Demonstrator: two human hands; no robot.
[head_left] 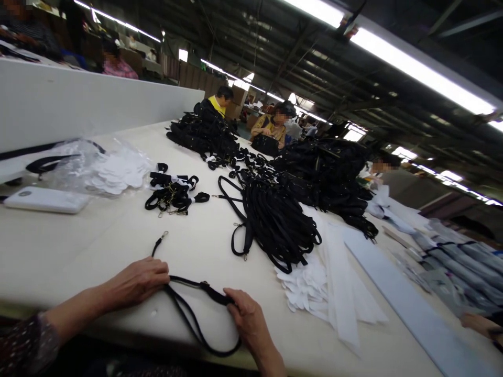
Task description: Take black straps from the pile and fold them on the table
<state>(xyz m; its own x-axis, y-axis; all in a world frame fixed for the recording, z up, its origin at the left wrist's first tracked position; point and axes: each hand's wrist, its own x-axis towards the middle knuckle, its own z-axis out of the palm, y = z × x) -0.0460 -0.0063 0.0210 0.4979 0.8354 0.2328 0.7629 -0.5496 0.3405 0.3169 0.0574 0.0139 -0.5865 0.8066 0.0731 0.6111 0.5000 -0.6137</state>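
Note:
A black bag strap (192, 317) loops between my two hands at the near edge of the table. My left hand (137, 280) is closed around one part of it, and a short end with a metal snap hook (165, 235) sticks out beyond the fingers. Thumb and fingers of my right hand (247, 317) pinch a wider section of the same strap, near its slider (204, 284). Further off lies a big bundle of black straps (275, 225). To its left is a small heap of rolled straps (173, 191) with white bands and gold-coloured hooks.
White paper pieces (304, 285) and long white strips (341, 283) lie to the right. At left are a white power bank (46, 200) and a plastic bag of white cutouts (118, 170). Piles of black bags (322, 173) stand behind; a co-worker's hand (481, 322) shows at far right.

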